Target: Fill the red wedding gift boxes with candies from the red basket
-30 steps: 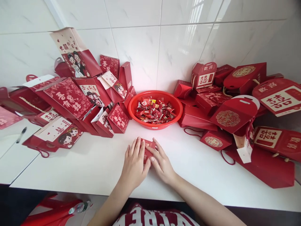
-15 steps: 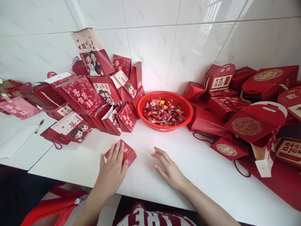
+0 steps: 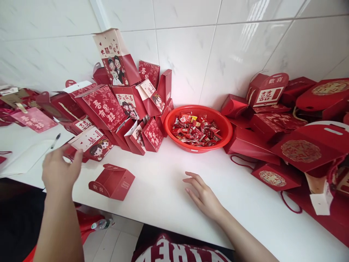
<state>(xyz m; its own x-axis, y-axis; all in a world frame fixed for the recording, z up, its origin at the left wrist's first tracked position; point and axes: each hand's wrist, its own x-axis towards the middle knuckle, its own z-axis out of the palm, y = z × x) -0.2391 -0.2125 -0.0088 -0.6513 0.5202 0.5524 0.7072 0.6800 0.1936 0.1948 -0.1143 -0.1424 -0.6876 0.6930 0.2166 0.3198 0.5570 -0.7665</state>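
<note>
My left hand (image 3: pixel 61 167) hovers at the left with its thumb apart from its fingers, holding nothing. It is closest to a red and white box (image 3: pixel 91 145) printed with a cartoon couple, and part of that box is hidden behind the fingers. Right of this hand, a small red gift box (image 3: pixel 113 182) with rounded flaps lies on the white table (image 3: pixel 160 189). My right hand (image 3: pixel 203 194) rests low over the table's middle, fingers loosely spread, with nothing in it. Beyond it sits a red plastic basket (image 3: pixel 169 127) of small wrapped sweets (image 3: pixel 196 130).
Red gift boxes (image 3: pixel 105 107) stand piled against the tiled wall at left. Another heap of red boxes (image 3: pixel 300 151) fills the right side. A notebook (image 3: pixel 24 162) and a pen (image 3: pixel 56 141) lie far left. Below the table edge is a plastic bottle (image 3: pixel 102 224).
My left hand has left the small red box and moved left towards the pile. That box now lies further left and turned. The right hand stays almost still; the view has shifted slightly.
</note>
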